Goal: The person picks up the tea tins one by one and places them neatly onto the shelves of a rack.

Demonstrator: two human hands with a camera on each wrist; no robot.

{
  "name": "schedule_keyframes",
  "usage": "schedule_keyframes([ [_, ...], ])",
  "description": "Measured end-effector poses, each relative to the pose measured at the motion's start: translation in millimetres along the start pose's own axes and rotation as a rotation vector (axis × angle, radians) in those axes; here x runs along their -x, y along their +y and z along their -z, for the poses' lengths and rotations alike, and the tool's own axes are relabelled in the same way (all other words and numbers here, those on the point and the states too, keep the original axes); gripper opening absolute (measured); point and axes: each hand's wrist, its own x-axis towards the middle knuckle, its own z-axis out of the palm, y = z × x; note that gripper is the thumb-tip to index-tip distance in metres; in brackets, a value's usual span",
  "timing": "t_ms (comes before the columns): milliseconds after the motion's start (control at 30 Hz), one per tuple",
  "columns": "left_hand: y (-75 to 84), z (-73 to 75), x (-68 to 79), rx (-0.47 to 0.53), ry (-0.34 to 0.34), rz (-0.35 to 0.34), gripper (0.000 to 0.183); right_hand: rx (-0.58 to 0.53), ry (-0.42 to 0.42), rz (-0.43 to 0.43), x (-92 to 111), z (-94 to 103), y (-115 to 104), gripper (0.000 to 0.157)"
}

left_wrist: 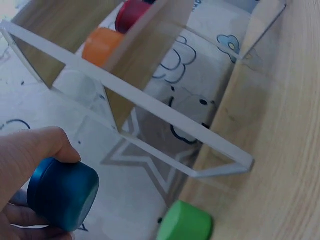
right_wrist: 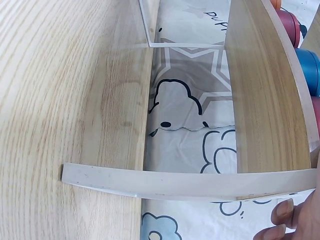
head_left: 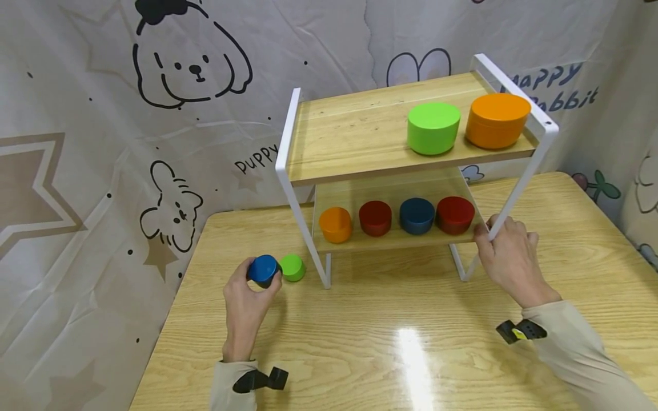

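My left hand (head_left: 243,308) grips a small round blue tin (head_left: 264,270) between thumb and fingers, left of the shelf. The left wrist view shows this tin tilted on its side. Just right of it in the head view, a small green tin (head_left: 292,268) sits on the table. My right hand (head_left: 510,260) holds the white-framed, two-tier wooden shelf rack (head_left: 354,128) at its right leg, by the lower board. Along that board stand an orange tin (head_left: 336,225), a dark red tin (head_left: 375,218), a blue tin (head_left: 417,216) and another red tin (head_left: 454,216).
On the top board, a larger green tin (head_left: 433,129) and a larger orange tin (head_left: 497,121) stand toward the right end. The rack stands on a wooden table (head_left: 349,342). A printed cloth (head_left: 205,137) hangs behind and to the sides.
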Motion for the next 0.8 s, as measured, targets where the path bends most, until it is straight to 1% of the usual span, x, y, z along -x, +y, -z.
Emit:
schedule_keyframes([
  [200, 14.8, 8.8, 0.7, 0.018, 0.05, -0.065, 0.056, -0.005, -0.002, 0.002, 0.0, 0.4, 0.1, 0.037],
  [433, 35.7, 20.0, 0.6, 0.08, 0.109, -0.195, 0.052, -0.008, -0.004, 0.003, -0.1, 0.7, -0.3, 0.036],
  [633, 54.6, 28.2, -0.2, 0.107, 0.139, -0.284, 0.053, -0.011, -0.007, -0.003, 0.0, 1.5, -1.8, 0.038],
  [800, 71.1, 33.8, -2.6, 0.115, 0.146, -0.353, 0.052, -0.009, -0.008, -0.002, -0.2, 0.9, -1.4, 0.037],
])
